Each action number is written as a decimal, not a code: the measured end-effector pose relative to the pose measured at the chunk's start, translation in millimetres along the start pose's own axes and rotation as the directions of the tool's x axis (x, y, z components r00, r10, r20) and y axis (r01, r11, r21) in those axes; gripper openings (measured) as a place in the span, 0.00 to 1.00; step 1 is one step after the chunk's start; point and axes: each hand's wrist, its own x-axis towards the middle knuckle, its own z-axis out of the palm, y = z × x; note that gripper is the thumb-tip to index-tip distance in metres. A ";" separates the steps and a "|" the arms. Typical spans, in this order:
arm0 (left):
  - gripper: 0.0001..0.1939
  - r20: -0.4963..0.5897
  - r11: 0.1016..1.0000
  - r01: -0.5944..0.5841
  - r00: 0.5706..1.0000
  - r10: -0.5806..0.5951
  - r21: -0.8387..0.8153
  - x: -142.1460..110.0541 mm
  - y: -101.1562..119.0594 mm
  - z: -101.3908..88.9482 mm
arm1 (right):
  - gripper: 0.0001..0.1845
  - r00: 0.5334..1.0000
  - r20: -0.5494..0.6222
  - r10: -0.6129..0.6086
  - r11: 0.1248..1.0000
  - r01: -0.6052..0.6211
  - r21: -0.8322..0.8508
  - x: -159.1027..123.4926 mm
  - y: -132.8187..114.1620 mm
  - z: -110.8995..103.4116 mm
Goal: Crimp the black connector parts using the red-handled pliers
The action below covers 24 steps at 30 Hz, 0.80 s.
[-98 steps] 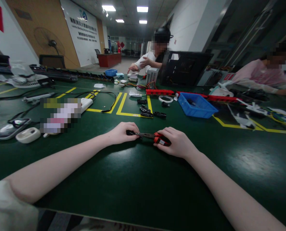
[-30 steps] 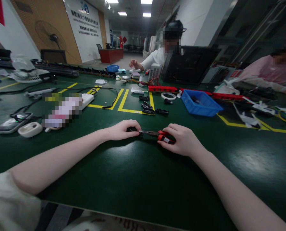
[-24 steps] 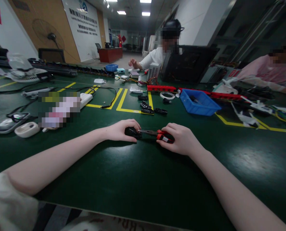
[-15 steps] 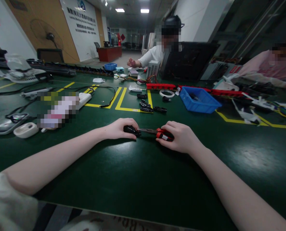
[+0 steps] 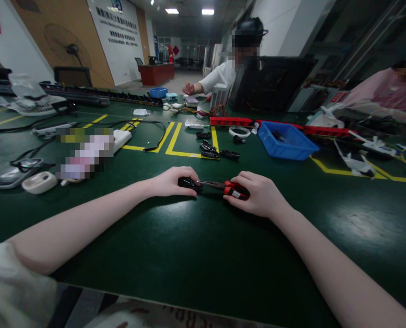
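Observation:
My left hand (image 5: pixel 175 181) is closed around a small black plastic part (image 5: pixel 189 183), thumb in front and fingers behind. What kind of part it is I cannot make out. In my right hand (image 5: pixel 256 191) are red-handled needle-nose pliers (image 5: pixel 235 190), pointing left. Their thin metal tips reach the right end of the black part; whether the jaws grip it is too small to tell. Both hands are just above the green table (image 5: pixel 203 255). Beyond them lie several similar black parts (image 5: pixel 208 148) beside yellow tape lines.
A blue bin (image 5: pixel 288 145) with dark pieces inside stands at the right, near a white ring (image 5: pixel 239 132). On the left are a power bank-like white object (image 5: pixel 123 139), a cream case (image 5: pixel 39 183) and black cables (image 5: pixel 162 132). A co-worker (image 5: pixel 220 75) sits across the table.
The whole view has shifted slightly. My hands keep the same grip on the black part and the pliers, with the tips still at the part's right end.

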 end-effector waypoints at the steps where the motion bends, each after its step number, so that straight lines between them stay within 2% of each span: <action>1: 0.15 0.003 1.000 0.000 1.000 0.000 0.002 -0.1 0.6 -0.2 | 0.19 1.000 0.003 0.002 1.000 -0.002 -0.002 0.0 0.3 0.3; 6: 0.12 0.015 1.000 -0.002 1.000 0.002 0.000 -0.5 4.3 -1.0 | 0.21 1.000 -0.027 0.012 0.999 -0.013 -0.035 -0.5 2.9 2.7; 10: 0.10 0.012 0.999 -0.014 1.000 0.014 -0.034 -1.0 6.3 -1.5 | 0.23 0.995 -0.076 0.069 0.993 -0.075 -0.089 -1.8 8.4 4.7; 13: 0.10 0.011 1.000 0.004 1.000 -0.003 -0.027 -1.4 7.1 -1.6 | 0.23 0.991 -0.057 0.123 0.984 -0.129 -0.120 -3.4 14.3 7.3; 19: 0.09 -0.032 0.999 0.052 0.998 -0.053 -0.010 -0.6 5.3 -0.5 | 0.24 0.978 -0.016 0.207 0.977 -0.207 -0.046 -8.5 22.8 14.6; 24: 0.08 -0.058 0.996 0.085 0.995 -0.085 0.005 -0.1 2.4 0.4 | 0.24 0.972 -0.025 0.235 0.972 -0.235 0.019 -10.0 21.0 16.6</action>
